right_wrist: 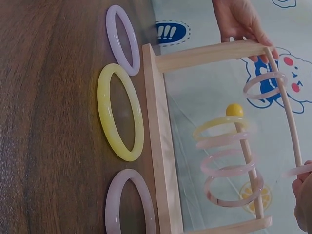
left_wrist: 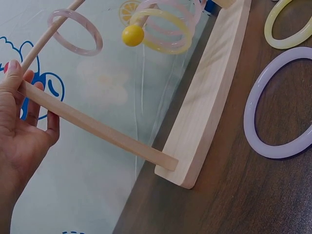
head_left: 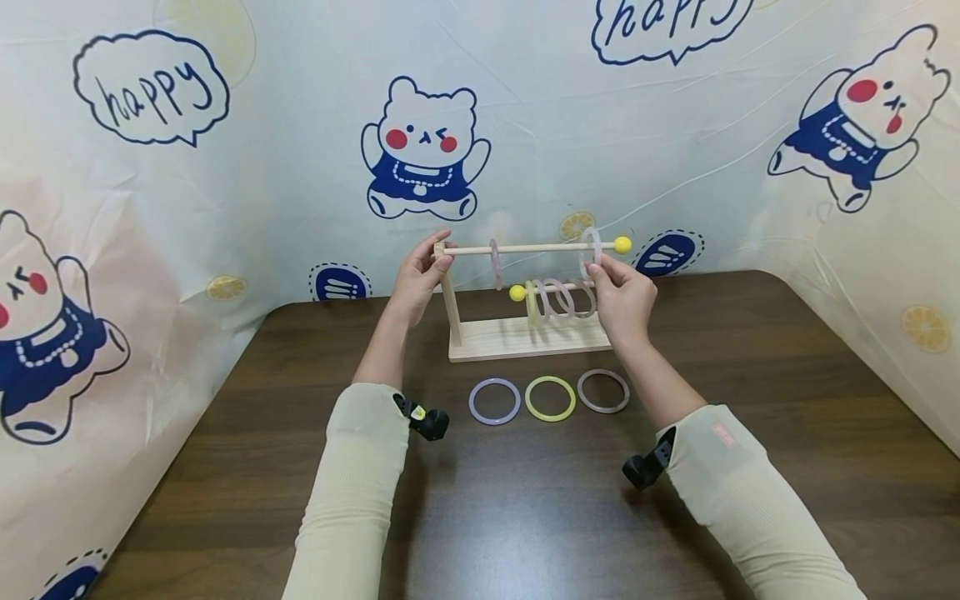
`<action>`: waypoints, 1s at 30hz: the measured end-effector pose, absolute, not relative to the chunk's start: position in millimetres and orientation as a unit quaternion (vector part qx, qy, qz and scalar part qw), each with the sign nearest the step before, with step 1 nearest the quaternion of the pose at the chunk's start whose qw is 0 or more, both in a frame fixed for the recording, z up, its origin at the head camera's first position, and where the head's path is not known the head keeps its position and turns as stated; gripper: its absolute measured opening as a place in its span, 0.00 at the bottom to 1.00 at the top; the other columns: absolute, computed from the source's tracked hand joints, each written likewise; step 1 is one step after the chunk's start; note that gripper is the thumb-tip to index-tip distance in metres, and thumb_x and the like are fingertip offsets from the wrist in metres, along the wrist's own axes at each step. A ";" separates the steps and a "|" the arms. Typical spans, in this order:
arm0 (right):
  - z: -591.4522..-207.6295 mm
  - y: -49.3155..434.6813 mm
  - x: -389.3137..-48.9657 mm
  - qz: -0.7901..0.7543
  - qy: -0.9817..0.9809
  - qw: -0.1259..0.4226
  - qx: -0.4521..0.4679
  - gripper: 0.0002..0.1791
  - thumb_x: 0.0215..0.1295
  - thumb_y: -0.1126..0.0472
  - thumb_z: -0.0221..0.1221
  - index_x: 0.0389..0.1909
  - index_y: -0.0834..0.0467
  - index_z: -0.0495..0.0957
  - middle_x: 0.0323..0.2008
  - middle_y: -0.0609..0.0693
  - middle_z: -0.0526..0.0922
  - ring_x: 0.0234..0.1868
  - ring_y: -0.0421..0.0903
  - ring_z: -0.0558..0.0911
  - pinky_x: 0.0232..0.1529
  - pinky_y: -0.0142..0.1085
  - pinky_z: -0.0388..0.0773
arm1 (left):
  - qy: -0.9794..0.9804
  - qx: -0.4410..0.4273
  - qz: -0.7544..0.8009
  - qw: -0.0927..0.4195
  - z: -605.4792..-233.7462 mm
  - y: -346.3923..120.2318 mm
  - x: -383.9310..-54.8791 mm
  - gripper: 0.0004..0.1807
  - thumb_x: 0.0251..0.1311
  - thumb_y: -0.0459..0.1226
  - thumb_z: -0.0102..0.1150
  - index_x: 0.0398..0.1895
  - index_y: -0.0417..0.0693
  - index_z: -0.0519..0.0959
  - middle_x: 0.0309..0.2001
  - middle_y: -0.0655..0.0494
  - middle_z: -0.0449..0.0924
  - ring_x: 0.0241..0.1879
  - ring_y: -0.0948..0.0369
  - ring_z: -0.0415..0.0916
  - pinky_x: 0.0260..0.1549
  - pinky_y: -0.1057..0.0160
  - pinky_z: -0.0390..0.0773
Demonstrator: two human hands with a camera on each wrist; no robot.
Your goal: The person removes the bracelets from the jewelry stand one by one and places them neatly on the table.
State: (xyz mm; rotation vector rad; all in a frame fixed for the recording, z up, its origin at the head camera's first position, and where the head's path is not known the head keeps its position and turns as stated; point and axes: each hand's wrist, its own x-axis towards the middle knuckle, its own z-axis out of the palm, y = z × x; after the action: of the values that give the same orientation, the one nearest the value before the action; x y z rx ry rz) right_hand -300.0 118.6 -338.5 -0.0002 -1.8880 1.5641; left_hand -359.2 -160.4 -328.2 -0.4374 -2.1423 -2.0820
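A wooden bangle stand [head_left: 525, 340] with two rods stands on the table. My left hand [head_left: 414, 287] holds the top of its left post [left_wrist: 92, 119] between thumb and fingers. Near the yellow ball [head_left: 622, 245] on the upper rod's end, my right hand [head_left: 628, 307] pinches a pale translucent bangle [head_left: 592, 240], which appears to be around the rod. Another pinkish bangle [left_wrist: 75, 31] hangs on that rod, closer to the left post. On the lower rod hang a yellow bangle [right_wrist: 219, 124] and several pale pink ones [right_wrist: 229, 163]. The right wrist view cuts off most of my right hand.
In front of the stand, a purple bangle [head_left: 494, 402], a yellow bangle [head_left: 551, 398] and a greyish-pink bangle [head_left: 603, 392] lie flat in a row on the dark wooden table [head_left: 517, 517]. Behind the table hangs a printed cloth [head_left: 300, 192].
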 end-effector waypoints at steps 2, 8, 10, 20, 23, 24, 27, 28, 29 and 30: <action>-338.9 119.1 -300.2 0.599 -0.725 0.340 0.000 0.12 0.58 0.64 0.63 0.42 0.65 0.82 0.36 0.57 0.84 0.35 0.38 0.81 0.32 0.24 0.74 | -0.708 -0.146 -0.688 0.063 -328.3 -160.2 -359.1 0.25 0.64 0.36 0.51 0.66 0.50 0.65 0.55 0.51 0.71 0.44 0.64 0.67 0.42 0.67 0.66; -338.8 121.1 -299.9 0.602 -0.720 0.346 -0.001 0.11 0.58 0.65 0.63 0.41 0.65 0.82 0.36 0.58 0.84 0.36 0.38 0.81 0.33 0.24 0.74 | -0.706 -0.144 -0.690 0.066 -328.0 -159.7 -358.8 0.25 0.63 0.37 0.52 0.65 0.51 0.66 0.54 0.52 0.72 0.45 0.63 0.67 0.42 0.65 0.66; -338.8 121.9 -300.0 0.604 -0.717 0.347 -0.003 0.11 0.58 0.65 0.63 0.41 0.65 0.82 0.37 0.58 0.83 0.36 0.39 0.81 0.35 0.25 0.75 | -0.707 -0.143 -0.689 0.067 -327.9 -159.7 -358.4 0.25 0.63 0.37 0.52 0.65 0.52 0.67 0.54 0.52 0.72 0.46 0.62 0.67 0.43 0.65 0.66; -339.3 124.5 -299.7 0.600 -0.719 0.350 -0.014 0.12 0.58 0.65 0.63 0.42 0.65 0.82 0.37 0.58 0.83 0.39 0.42 0.82 0.38 0.27 0.75 | -0.708 -0.152 -0.686 0.065 -329.1 -161.0 -359.0 0.26 0.64 0.36 0.51 0.66 0.49 0.65 0.55 0.50 0.71 0.46 0.63 0.67 0.44 0.66 0.66; -339.6 125.2 -299.8 0.599 -0.719 0.353 -0.014 0.12 0.57 0.65 0.63 0.42 0.65 0.82 0.38 0.58 0.83 0.39 0.43 0.82 0.37 0.27 0.75 | -0.710 -0.154 -0.684 0.065 -329.3 -161.3 -358.9 0.26 0.64 0.36 0.50 0.66 0.48 0.64 0.56 0.48 0.70 0.46 0.63 0.67 0.45 0.66 0.66; -339.6 125.4 -299.9 0.599 -0.718 0.353 -0.014 0.11 0.57 0.65 0.63 0.42 0.65 0.82 0.38 0.58 0.83 0.39 0.43 0.82 0.37 0.27 0.75 | -0.710 -0.155 -0.684 0.065 -329.4 -161.4 -358.8 0.26 0.64 0.36 0.50 0.66 0.48 0.64 0.57 0.47 0.70 0.46 0.63 0.67 0.45 0.65 0.66; -339.8 126.6 -300.7 0.600 -0.717 0.354 -0.018 0.11 0.57 0.66 0.63 0.41 0.65 0.82 0.38 0.58 0.83 0.38 0.42 0.82 0.37 0.27 0.75 | -0.710 -0.155 -0.684 0.065 -329.4 -161.4 -358.8 0.26 0.64 0.36 0.50 0.66 0.48 0.64 0.56 0.48 0.70 0.46 0.63 0.67 0.45 0.65 0.66; -340.0 127.2 -301.2 0.601 -0.716 0.355 -0.020 0.11 0.57 0.66 0.64 0.41 0.65 0.82 0.38 0.58 0.83 0.38 0.42 0.82 0.37 0.27 0.75 | -0.709 -0.155 -0.685 0.066 -329.5 -161.3 -358.9 0.25 0.64 0.36 0.50 0.66 0.49 0.64 0.56 0.49 0.70 0.46 0.63 0.67 0.45 0.66 0.66; -340.1 127.6 -301.5 0.603 -0.713 0.356 -0.021 0.11 0.57 0.66 0.64 0.41 0.65 0.82 0.38 0.58 0.83 0.39 0.42 0.82 0.38 0.27 0.75 | -0.709 -0.155 -0.685 0.067 -329.4 -161.2 -358.9 0.25 0.64 0.36 0.50 0.66 0.49 0.65 0.55 0.50 0.71 0.46 0.63 0.67 0.45 0.66 0.66; -340.2 128.3 -301.8 0.605 -0.711 0.357 -0.021 0.11 0.57 0.66 0.64 0.41 0.65 0.82 0.38 0.58 0.83 0.39 0.42 0.82 0.38 0.28 0.75 | -0.707 -0.154 -0.686 0.067 -329.2 -161.0 -358.8 0.25 0.64 0.36 0.51 0.65 0.49 0.65 0.55 0.51 0.71 0.46 0.63 0.67 0.44 0.66 0.67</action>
State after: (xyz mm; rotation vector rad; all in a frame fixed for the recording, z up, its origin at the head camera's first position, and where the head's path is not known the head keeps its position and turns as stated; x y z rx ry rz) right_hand -301.8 128.3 -340.2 -0.0555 -1.8354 1.5624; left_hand -358.8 -161.0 -329.2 -0.4652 -2.1318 -2.0688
